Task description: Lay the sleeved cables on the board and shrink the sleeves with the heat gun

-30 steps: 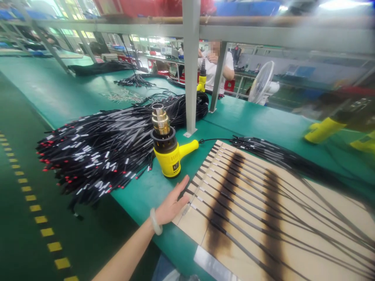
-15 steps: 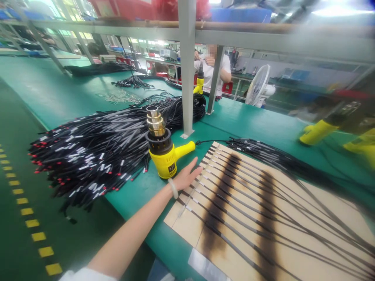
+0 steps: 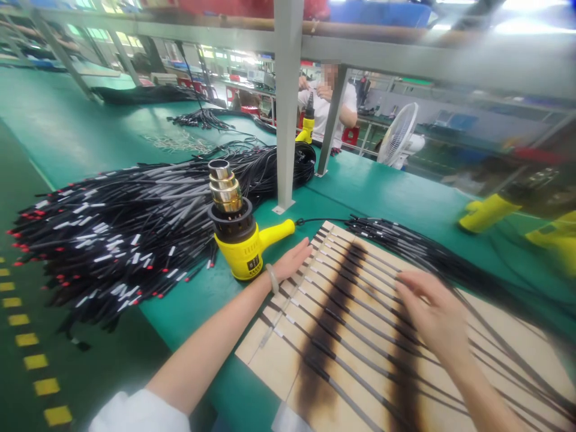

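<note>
A wooden board (image 3: 270, 372) with two dark scorched bands carries a row of black cables (image 3: 355, 324) laid side by side, with short white marks near their ends. My left hand (image 3: 292, 263) lies with fingers stretched out over the cable ends at the board's left edge. Over the right part of the board, my right hand (image 3: 434, 312) has its thumb and fingertips pinched together at one of the upper cables; the exact contact is partly hidden. A yellow heat gun (image 3: 238, 252) stands nozzle-up just left of my left hand, its handle pointing right.
A big bundle of black cables (image 3: 135, 228) with red and white ends covers the table's left side. Another cable bundle (image 3: 396, 240) runs behind the board. A grey shelf post (image 3: 288, 120) rises nearby. More yellow heat guns (image 3: 490, 211), a fan (image 3: 398, 135) and a co-worker (image 3: 330, 111) are beyond.
My right hand has come into view from the right, over the cables. My left hand has shifted slightly, its fingers closer together. The whole view has turned a little.
</note>
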A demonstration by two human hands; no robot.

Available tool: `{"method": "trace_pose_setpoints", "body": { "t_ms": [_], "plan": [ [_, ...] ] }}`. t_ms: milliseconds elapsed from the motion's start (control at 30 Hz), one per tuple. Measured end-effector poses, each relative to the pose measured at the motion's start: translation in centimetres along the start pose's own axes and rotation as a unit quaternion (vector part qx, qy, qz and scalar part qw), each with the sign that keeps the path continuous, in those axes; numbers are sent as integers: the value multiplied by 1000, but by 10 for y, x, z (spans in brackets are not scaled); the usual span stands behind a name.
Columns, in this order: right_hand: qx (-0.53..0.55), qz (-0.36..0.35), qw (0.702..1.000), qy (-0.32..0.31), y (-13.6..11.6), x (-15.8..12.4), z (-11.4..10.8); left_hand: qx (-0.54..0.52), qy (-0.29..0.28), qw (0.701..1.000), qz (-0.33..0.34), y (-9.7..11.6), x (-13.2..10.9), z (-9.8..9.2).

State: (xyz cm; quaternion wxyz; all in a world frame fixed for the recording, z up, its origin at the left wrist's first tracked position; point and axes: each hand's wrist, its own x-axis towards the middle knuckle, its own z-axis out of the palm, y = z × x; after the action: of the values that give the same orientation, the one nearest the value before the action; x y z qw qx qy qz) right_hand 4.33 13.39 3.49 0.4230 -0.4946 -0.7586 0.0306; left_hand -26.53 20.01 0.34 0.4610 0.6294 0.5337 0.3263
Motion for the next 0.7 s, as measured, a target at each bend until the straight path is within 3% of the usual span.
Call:
{"method": "trace_pose_setpoints", "body": {
  "t_ms": [167,267,700],
  "plan": [
    [-60,-4,991,-123,41,-4,39,-13,-3,1000,-6,0,-2,0],
    [-77,-1,984,-160,52,-10,47,-10,-3,1000,-4,-2,-2,1],
    [-81,-53,981,-168,57,-11,42,-10,-7,1000,3,-5,0,1]
  ]
}}
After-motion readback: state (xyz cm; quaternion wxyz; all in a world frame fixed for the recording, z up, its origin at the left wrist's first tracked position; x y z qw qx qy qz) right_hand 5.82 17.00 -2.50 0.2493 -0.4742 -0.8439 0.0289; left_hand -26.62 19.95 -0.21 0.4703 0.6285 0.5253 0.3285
